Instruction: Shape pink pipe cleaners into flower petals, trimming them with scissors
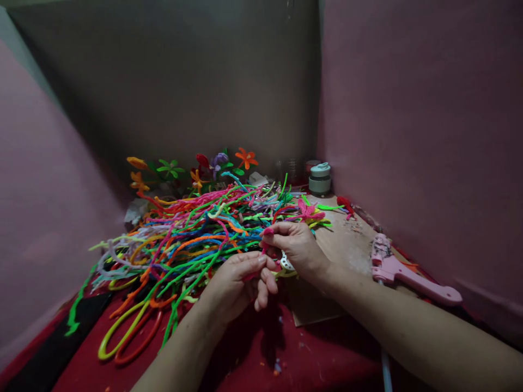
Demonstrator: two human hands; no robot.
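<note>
Between my two hands is a pink pipe cleaner (264, 250), its upper end curled. My right hand (298, 247) pinches the curled end between thumb and fingertips. Just below and to the left, my left hand (241, 280) pinches the lower part, its other fingers loosely bent. A white piece with holes (286, 262) shows beside my right palm, partly hidden. Behind both hands spreads a large heap of many-coloured pipe cleaners (196, 228). A pink pipe cleaner flower (307, 210) lies at the heap's right side.
A pink glue gun (412, 275) rests at the right on cardboard (347, 239). Near the wall corner stands a lidded jar (320, 179). Finished flowers, one orange (246, 158), stand behind the heap. Red cloth (310, 354) covers the near surface; a black strip (53, 337) lies left.
</note>
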